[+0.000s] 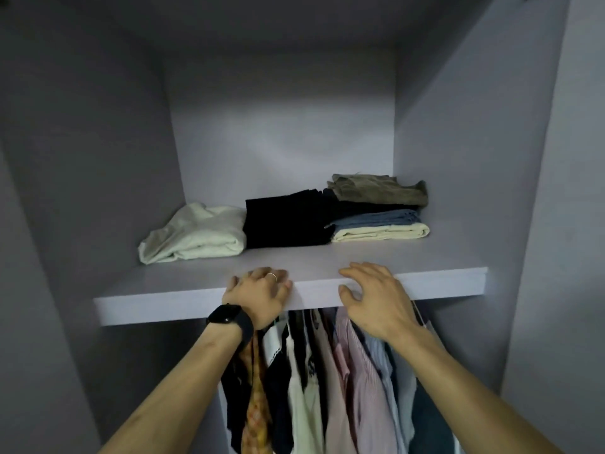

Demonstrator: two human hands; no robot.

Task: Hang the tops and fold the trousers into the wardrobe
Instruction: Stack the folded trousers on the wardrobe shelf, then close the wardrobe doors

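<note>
Counting five folded trousers (288, 221) on the shelf (157, 290), hanging tops (330, 381) below too bunched to number; resting left hand (258, 294) relaxed on its edge, right hand (376, 296) spread alongside, both empty.

home, bedroom closet | grey wardrobe (458, 142) | folded trousers (288, 221) on shelf (425, 285) | tops (343, 381) hung below

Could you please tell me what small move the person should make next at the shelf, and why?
Probably reach the left hand forward to square up the white trousers: they lie loosely folded and askew on the shelf, while the black trousers beside them look neat. That hand and the right hand are at the shelf's front edge, holding nothing.
</note>
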